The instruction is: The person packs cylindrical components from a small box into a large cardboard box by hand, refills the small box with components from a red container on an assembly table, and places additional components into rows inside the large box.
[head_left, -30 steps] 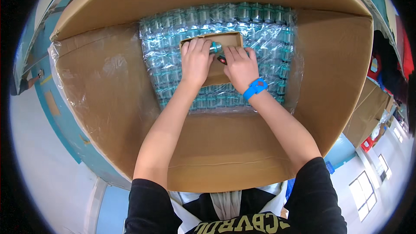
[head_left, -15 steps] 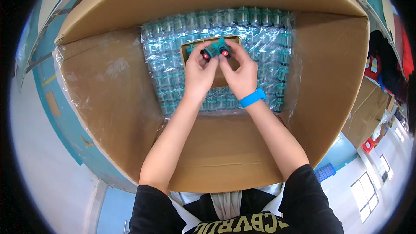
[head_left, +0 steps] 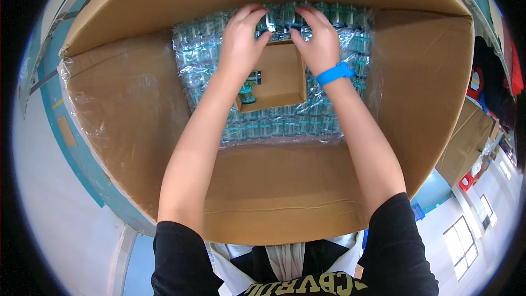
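Teal-tinted jars (head_left: 278, 129) sit in rows inside the big carton (head_left: 137, 109) before me, the left hand (head_left: 239, 41) pinching one jar (head_left: 267, 22) between thumb and fingers by the far row, two loose jars (head_left: 247, 95) inside the small box (head_left: 280, 71) nearer the person, and the right hand (head_left: 319, 41) pinching another jar (head_left: 290, 15) near the first.

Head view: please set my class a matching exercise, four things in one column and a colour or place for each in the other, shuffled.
Column one
1. Wristband
2. Small cardboard tray
3. Left hand
4. Sleeves

Column two
A. Reaching to the far row of jars
B. Black
C. Blue
D. Has loose jars at its left side

Pairs: 1-C, 2-D, 3-A, 4-B
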### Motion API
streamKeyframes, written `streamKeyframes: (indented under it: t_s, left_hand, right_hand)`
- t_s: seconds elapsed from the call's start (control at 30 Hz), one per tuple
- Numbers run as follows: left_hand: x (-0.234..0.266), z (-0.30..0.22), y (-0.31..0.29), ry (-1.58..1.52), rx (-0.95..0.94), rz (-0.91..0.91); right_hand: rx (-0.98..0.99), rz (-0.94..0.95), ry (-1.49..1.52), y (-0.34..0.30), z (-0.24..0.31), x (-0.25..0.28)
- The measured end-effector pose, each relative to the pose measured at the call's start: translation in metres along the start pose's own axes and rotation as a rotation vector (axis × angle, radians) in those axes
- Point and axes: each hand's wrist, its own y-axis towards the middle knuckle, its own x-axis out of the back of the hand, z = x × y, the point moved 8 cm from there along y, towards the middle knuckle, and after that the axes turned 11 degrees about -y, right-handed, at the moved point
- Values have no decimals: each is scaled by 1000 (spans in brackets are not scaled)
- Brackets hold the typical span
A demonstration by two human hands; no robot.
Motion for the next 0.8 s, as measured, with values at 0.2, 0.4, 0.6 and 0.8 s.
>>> streamKeyframes:
  t_s: [0.2, 0.4, 0.6, 0.8]
  left_hand:
    - [-21, 15, 13, 234, -139, 78]
    - [-34, 21, 16, 302, -167, 93]
    - [-37, 24, 17, 337, -177, 120]
    - [-43, 25, 22, 509, -140, 167]
  right_hand:
    - [89, 209, -226, 15, 1, -34]
    - [183, 190, -341, 14, -1, -49]
    - [246, 198, -507, 16, 8, -57]
    - [321, 212, -577, 18, 14, -56]
